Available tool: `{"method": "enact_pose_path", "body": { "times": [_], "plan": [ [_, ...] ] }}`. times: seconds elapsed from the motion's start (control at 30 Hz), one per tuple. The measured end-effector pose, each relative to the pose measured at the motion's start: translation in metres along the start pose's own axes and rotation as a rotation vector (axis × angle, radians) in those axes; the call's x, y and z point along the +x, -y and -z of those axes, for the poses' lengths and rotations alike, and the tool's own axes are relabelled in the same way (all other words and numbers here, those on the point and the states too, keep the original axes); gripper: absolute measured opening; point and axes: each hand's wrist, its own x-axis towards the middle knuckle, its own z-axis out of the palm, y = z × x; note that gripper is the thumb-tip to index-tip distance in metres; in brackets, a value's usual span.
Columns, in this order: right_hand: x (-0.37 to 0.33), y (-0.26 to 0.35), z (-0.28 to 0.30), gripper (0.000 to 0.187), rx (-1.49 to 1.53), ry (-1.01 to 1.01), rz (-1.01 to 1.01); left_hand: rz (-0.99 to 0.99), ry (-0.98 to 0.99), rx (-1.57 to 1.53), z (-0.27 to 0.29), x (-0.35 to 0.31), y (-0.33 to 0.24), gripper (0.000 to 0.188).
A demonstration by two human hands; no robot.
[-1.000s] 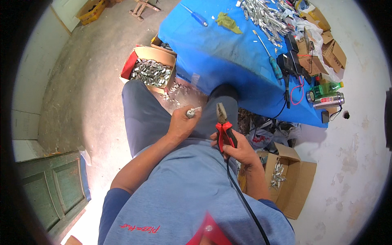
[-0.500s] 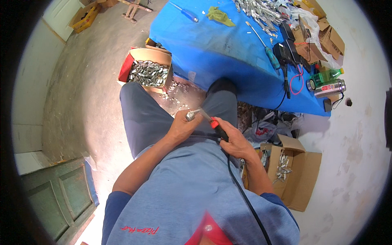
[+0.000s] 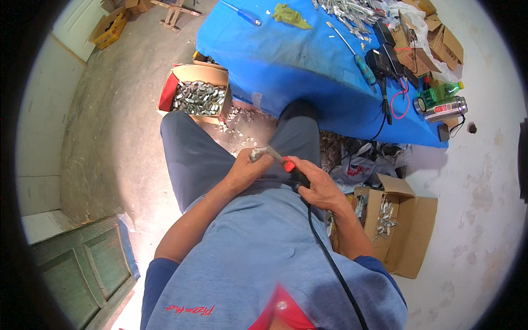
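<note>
In front of my lap, my left hand (image 3: 246, 171) is closed around a small silvery metal part (image 3: 256, 155). Too little of the part shows to name it. My right hand (image 3: 320, 188) grips a soldering iron (image 3: 289, 165) with a black handle, a red collar and a metal barrel. The barrel slants up and left so that its end meets the part at my left fingers; whether the very tip touches it I cannot tell. From the iron's handle a black cord (image 3: 324, 247) runs down across my shirt.
Ahead stands a table with a blue cover (image 3: 247, 49), bearing screwdrivers (image 3: 363, 66), a green cloth (image 3: 291, 15), a metal pile (image 3: 346, 15), black adapters (image 3: 379, 61), a green bottle (image 3: 443, 92) and a flask (image 3: 445, 109). Cartons of metal pieces stand left (image 3: 220, 104) and right (image 3: 421, 236).
The surroundings have shifted slightly in the picture. Both hands keep nearly the same place and grip, with the iron's barrel still against the metal part.
</note>
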Motion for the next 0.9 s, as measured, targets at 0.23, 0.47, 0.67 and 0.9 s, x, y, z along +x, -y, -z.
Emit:
{"method": "enact_pose_path", "body": {
  "times": [0.23,0.47,0.67,0.9],
  "plan": [
    [0.001,0.001,0.013,0.072,-0.054,0.042,0.025,0.024,0.075,-0.050,0.004,-0.001,0.002,0.024],
    [0.005,0.001,0.019,0.069,-0.073,0.084,0.016,0.090,0.108,-0.109,0.003,-0.003,0.003,0.025],
    [0.003,0.006,0.011,0.054,-0.006,0.015,-0.030,0.123,0.163,-0.229,0.007,0.000,0.012,0.026],
    [0.001,0.018,0.024,0.036,0.147,0.118,-0.172,0.134,0.150,-0.229,0.004,-0.002,0.004,0.021]
  ]
}}
